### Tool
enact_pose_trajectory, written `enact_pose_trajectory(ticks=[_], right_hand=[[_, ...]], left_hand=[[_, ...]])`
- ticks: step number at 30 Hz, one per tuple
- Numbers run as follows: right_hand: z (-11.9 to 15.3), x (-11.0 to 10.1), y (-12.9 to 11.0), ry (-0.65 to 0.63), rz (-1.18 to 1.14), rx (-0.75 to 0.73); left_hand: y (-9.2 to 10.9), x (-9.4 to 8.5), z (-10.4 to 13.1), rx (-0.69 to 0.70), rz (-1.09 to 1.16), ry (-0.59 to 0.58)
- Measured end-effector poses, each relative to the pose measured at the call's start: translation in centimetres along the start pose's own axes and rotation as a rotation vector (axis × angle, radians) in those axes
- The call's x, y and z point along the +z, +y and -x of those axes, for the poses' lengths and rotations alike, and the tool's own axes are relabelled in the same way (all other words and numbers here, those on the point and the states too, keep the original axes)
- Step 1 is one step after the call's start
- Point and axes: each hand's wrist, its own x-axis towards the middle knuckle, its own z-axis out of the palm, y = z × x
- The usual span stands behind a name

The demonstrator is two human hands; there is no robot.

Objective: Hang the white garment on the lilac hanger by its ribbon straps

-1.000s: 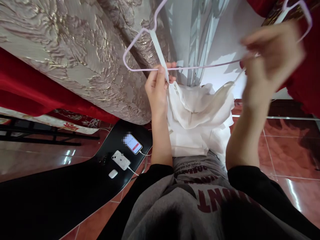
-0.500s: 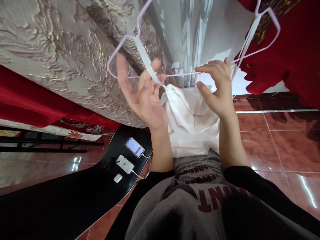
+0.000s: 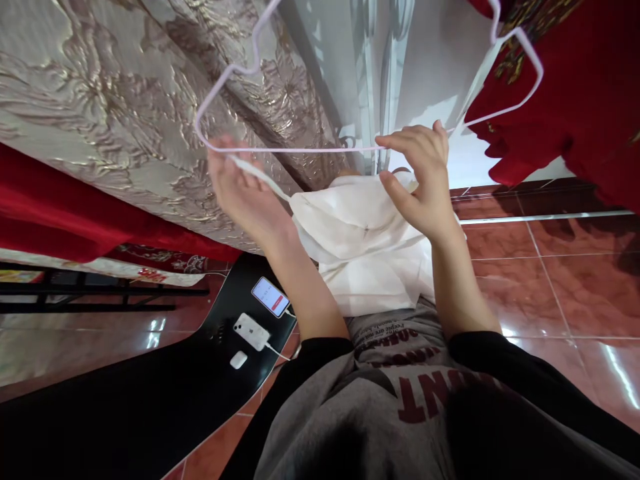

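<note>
A pale lilac wire hanger (image 3: pixel 310 151) spans the upper middle, its lower bar level. At its left corner is my left hand (image 3: pixel 250 197), slightly blurred, fingers curled on a thin white strap (image 3: pixel 263 177) that runs down to a white cloth (image 3: pixel 370 273) over my lap. My right hand (image 3: pixel 423 180) has its thumb apart from its outstretched fingers, whose tips touch or lie just by the bar right of centre. Another white strap (image 3: pixel 477 80) hangs from the hanger's right shoulder, partly hidden behind the bar and my hand.
Embossed beige fabric (image 3: pixel 100 100) hangs at the left and red fabric (image 3: pixel 590 100) at the right. On a black bench (image 3: pixel 125 400) lie a lit phone (image 3: pixel 270 297), a white phone (image 3: pixel 251 331) with a cable and a small white case (image 3: pixel 239 360).
My left hand has moved left and drawn the left strap off the hanger's shoulder, down to its corner. The hanger and my right hand have shifted slightly left.
</note>
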Motion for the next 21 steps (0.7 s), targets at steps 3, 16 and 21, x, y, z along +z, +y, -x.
enact_pose_trajectory(ticks=[3, 16, 21], right_hand=[[0.1, 0.0, -0.6, -0.032, -0.017, -0.031], [-1.6, -5.5, 0.4, 0.263, -0.221, 0.240], [-3.5, -6.4, -1.0, 0.251, -0.217, 0.070]], left_hand=[[0.1, 2.6, 2.1, -0.147, 0.004, -0.220], [-0.5, 5.2, 3.6, -0.104, 0.016, -0.172], [-0.6, 4.8, 3.5, -0.089, 0.136, -0.233]])
